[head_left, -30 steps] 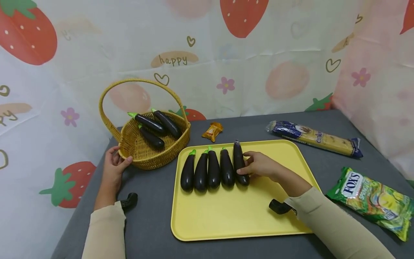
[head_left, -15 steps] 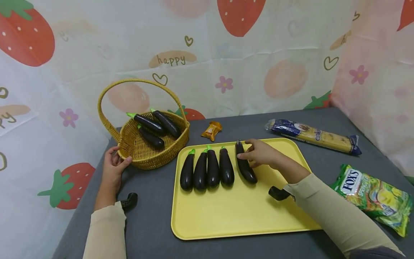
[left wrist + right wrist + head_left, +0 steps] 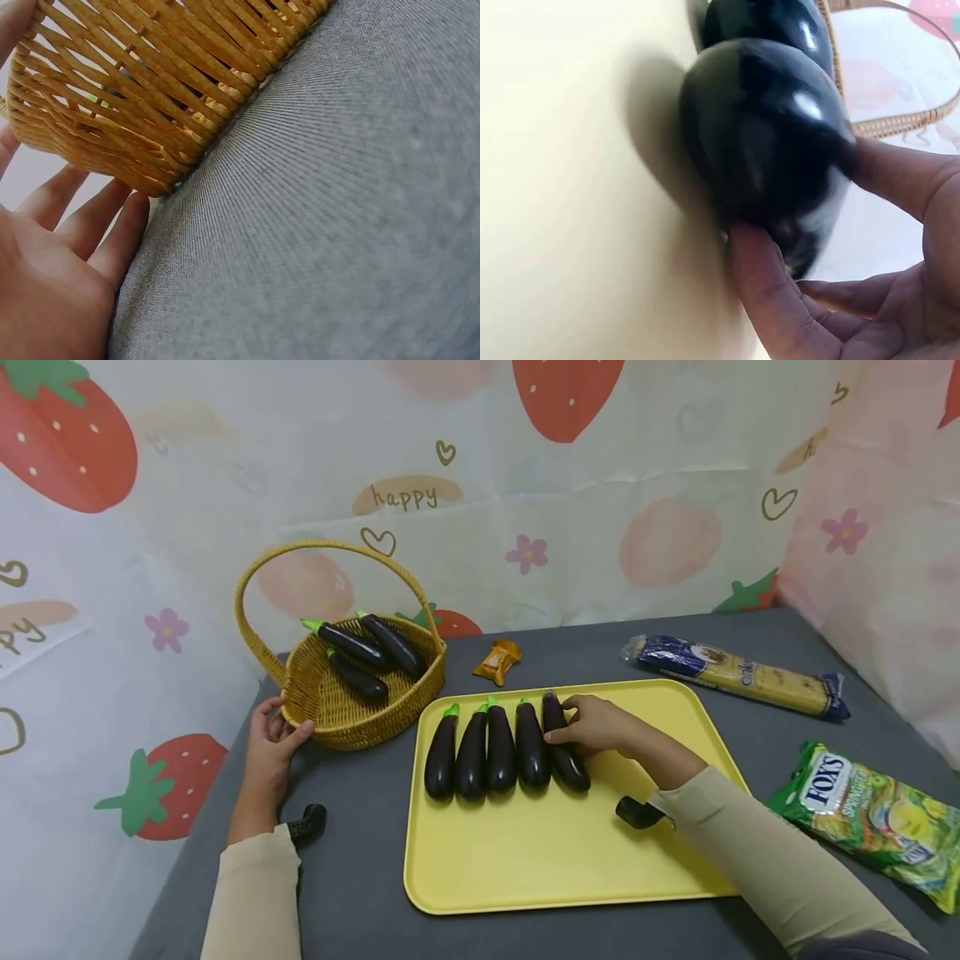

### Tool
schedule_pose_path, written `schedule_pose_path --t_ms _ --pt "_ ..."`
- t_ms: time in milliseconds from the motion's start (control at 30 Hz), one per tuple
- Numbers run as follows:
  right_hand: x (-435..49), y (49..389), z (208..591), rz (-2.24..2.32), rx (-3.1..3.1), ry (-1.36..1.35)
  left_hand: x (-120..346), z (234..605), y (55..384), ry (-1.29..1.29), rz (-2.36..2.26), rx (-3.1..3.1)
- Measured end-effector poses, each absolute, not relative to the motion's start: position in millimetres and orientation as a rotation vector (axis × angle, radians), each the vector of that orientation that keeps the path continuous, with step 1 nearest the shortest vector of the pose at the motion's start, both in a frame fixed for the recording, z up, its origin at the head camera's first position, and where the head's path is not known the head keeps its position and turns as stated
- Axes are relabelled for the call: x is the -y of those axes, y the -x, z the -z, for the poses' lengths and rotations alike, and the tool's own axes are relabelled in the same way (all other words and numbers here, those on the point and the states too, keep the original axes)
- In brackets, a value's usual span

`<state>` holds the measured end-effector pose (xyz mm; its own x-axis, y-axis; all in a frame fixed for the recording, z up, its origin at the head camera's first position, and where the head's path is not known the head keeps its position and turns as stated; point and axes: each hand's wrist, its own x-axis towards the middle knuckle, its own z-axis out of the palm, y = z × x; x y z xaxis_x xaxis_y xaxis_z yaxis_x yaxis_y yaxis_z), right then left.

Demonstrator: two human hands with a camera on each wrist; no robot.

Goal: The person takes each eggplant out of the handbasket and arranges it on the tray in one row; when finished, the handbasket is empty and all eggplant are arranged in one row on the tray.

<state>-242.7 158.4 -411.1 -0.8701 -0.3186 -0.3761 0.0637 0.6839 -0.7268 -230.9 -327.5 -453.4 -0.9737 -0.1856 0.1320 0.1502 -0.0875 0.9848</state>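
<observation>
My right hand point(image 3: 592, 725) holds the rightmost eggplant point(image 3: 572, 770) between thumb and fingers, low over the yellow tray point(image 3: 555, 868) or resting on it. In the right wrist view the thumb and fingers are on either side of this glossy dark eggplant point(image 3: 769, 127). Just left of it lies a row of several eggplants point(image 3: 502, 747), green stems facing away. My left hand point(image 3: 270, 747) holds the near left side of the wicker basket point(image 3: 360, 731), its thumb at the rim; in the left wrist view the fingers point(image 3: 97, 217) touch the woven wall. Three eggplants point(image 3: 356, 681) lie inside the basket.
An orange wrapped snack point(image 3: 497, 662) lies behind the tray. At the back right is a long pasta packet point(image 3: 738, 677). A green FOX'S candy bag point(image 3: 873, 822) lies right of the tray, beyond the right sleeve. The grey tabletop point(image 3: 360, 868) meets a strawberry-print cloth backdrop.
My right hand first shifts the held eggplant's top away from the row and tilts it, then brings it back left against its neighbour. The left hand stays at the basket.
</observation>
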Motion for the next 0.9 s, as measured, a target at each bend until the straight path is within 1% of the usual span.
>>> schedule_pose_path --t_ms 133,200,267,333,433,567,733,900 --pt "-163 249 396 0.963 -2.52 0.229 325 454 231 -0.052 2.168 1.955" --pt "-158 260 382 0.931 -2.581 0.267 325 454 232 -0.058 2.159 1.95" --pt "-143 275 368 0.886 -2.65 0.349 326 453 234 -0.063 2.165 1.936" --pt "-115 288 354 0.869 -2.691 0.437 326 453 235 -0.075 2.169 1.931" --pt "-58 304 341 0.847 -2.729 0.587 326 453 236 -0.089 2.181 1.935" --pt "20 321 333 0.848 -2.783 0.713 328 452 238 -0.068 2.19 1.925" --pt "97 326 349 0.763 -2.82 0.798 333 453 232 -0.053 2.174 1.94" --pt "135 325 371 0.505 -2.78 0.816 330 454 234 -0.033 2.179 1.958"
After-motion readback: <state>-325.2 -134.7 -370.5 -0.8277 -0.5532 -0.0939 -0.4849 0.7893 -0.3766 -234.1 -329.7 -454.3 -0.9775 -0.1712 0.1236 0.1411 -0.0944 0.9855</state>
